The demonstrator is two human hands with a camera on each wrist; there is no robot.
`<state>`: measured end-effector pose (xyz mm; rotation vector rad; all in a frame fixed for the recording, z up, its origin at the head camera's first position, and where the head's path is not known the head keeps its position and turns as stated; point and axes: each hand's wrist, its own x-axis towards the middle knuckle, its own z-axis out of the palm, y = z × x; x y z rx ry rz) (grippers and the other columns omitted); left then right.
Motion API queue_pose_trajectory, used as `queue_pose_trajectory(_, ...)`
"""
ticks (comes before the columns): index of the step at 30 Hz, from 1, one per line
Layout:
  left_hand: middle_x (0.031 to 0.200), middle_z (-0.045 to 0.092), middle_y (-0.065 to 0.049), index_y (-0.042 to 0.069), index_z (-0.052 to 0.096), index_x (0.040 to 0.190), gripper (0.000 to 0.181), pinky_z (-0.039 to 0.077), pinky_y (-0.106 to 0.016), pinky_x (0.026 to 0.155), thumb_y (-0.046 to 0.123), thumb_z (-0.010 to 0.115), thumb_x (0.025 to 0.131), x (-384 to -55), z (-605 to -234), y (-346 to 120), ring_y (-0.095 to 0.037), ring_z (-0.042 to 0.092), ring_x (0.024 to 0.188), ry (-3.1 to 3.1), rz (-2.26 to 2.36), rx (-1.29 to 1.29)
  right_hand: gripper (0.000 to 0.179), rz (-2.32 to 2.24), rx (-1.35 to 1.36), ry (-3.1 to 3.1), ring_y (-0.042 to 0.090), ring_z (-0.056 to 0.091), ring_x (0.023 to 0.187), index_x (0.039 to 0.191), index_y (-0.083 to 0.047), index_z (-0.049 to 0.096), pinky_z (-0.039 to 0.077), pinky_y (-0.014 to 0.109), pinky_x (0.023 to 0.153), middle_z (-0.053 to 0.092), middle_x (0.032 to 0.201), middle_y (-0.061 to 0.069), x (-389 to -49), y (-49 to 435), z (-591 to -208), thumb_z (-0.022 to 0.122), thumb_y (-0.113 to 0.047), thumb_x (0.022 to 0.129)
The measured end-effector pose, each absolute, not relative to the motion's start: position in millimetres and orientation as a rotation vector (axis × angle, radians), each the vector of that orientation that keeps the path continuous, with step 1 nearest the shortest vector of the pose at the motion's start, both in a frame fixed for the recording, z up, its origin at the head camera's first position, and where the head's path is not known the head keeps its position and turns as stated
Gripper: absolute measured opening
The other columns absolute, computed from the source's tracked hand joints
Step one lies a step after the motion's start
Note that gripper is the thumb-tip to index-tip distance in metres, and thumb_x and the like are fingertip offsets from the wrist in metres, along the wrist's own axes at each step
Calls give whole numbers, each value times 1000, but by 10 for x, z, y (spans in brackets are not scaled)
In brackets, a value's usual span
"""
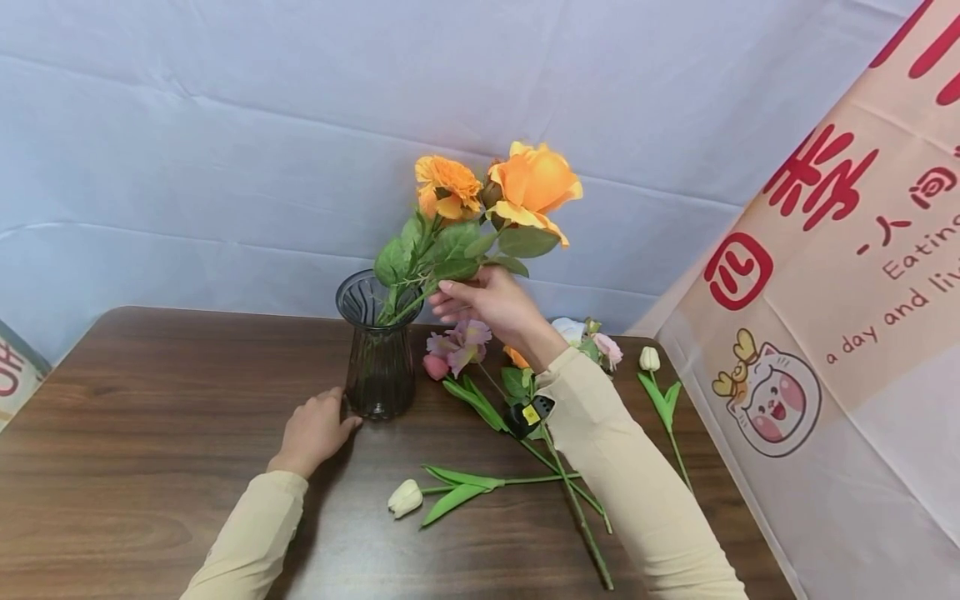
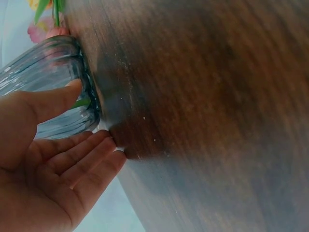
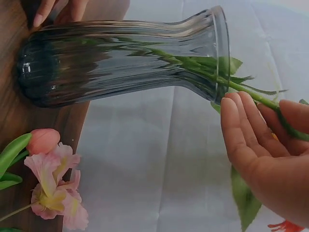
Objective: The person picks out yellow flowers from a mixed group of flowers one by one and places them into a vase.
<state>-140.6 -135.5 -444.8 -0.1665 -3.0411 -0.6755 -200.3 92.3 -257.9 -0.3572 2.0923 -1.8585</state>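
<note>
A dark ribbed glass vase (image 1: 380,375) stands upright near the table's back edge. Green stems (image 3: 251,94) run out of its mouth to an orange rose (image 1: 536,187) and a ruffled orange flower (image 1: 450,183), both leaning right. My right hand (image 1: 491,304) is beside the vase mouth, under the rose's leaves; a stem passes between thumb and fingers, which are loosely extended in the right wrist view. My left hand (image 1: 315,429) rests on the table at the vase's base, thumb (image 2: 58,99) and fingers spread around the glass bottom.
A white tulip (image 1: 406,498) lies across other stems in front; another white tulip (image 1: 649,359) lies at the right edge. Right of the vase are a pink tulip (image 1: 435,367), a lilac-pink flower (image 1: 467,343) and a pink bloom (image 1: 607,350). A pale cloth (image 1: 225,192) hangs behind the table.
</note>
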Motion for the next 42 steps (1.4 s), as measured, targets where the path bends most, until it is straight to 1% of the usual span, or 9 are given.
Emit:
queue_pose_trajectory(7, 108, 57, -31, -15, 49, 118, 54, 47, -53, 72, 22, 68, 82, -1404, -4441, -1355, -46, 57, 88, -3051, -678, -164, 22, -1797, -357, 2126, 23, 64, 70, 106, 12, 57, 50, 46, 78, 63, 92, 28, -2003, 875, -2658, 52, -5, 92)
queue_pose_trajectory(12, 107, 57, -31, -15, 49, 118, 55, 47, -53, 72, 22, 68, 82, -1403, -4442, -1358, -46, 57, 88, -3051, -680, -163, 25, -1787, -363, 2087, 18, 62, 63, 108, 16, 54, 51, 46, 76, 64, 82, 22, -1999, 866, -2703, 51, -4, 92)
queue_pose_trajectory(16, 107, 57, -31, -15, 50, 117, 54, 47, -53, 72, 22, 68, 82, -1401, -4441, -1356, -46, 57, 89, -3052, -687, -161, 29, -1784, -364, 2066, 17, 62, 62, 112, 18, 50, 53, 38, 69, 65, 79, 19, -1991, 883, -2721, 51, -4, 93)
queue_pose_trajectory(20, 108, 57, -31, -14, 49, 118, 54, 47, -53, 73, 22, 68, 82, -1398, -4444, -1353, -46, 57, 90, -3061, -692, -152, 27, -1801, -342, 2060, 18, 63, 63, 108, 16, 52, 53, 37, 69, 65, 81, 20, -1977, 911, -2718, 52, -5, 92)
queue_pose_trajectory(24, 109, 57, -31, -14, 49, 118, 54, 47, -53, 73, 22, 68, 83, -1397, -4446, -1355, -46, 57, 90, -3066, -692, -147, 21, -1791, -339, 2090, 21, 64, 67, 105, 11, 54, 50, 46, 78, 64, 85, 22, -1960, 952, -2695, 53, -5, 92)
queue_pose_trajectory(28, 108, 57, -31, -14, 49, 118, 54, 47, -53, 73, 22, 68, 82, -1398, -4445, -1358, -46, 57, 89, -3059, -690, -151, 24, -1774, -372, 2103, 23, 64, 70, 110, 12, 54, 47, 50, 81, 64, 87, 23, -1953, 1004, -2690, 52, -2, 92)
queue_pose_trajectory(35, 108, 57, -31, -14, 50, 118, 54, 46, -54, 72, 22, 68, 82, -1395, -4451, -1358, -46, 57, 89, -3049, -699, -158, 22, -1807, -418, 2089, 22, 65, 67, 107, 14, 55, 52, 44, 74, 64, 81, 20, -1931, 1100, -2720, 53, 1, 89)
queue_pose_trajectory(39, 107, 57, -31, -14, 50, 118, 54, 46, -54, 73, 22, 68, 82, -1396, -4448, -1362, -46, 57, 89, -3050, -698, -158, 22, -1800, -416, 2093, 28, 65, 72, 107, 15, 55, 53, 40, 72, 64, 83, 22, -1900, 1153, -2727, 53, 2, 89)
queue_pose_trajectory(42, 107, 57, -31, -14, 50, 117, 54, 46, -54, 72, 22, 68, 82, -1396, -4447, -1363, -46, 57, 89, -3046, -699, -159, 23, -1795, -403, 2104, 31, 65, 75, 108, 14, 56, 52, 42, 74, 63, 85, 24, -1883, 1201, -2738, 53, 1, 89)
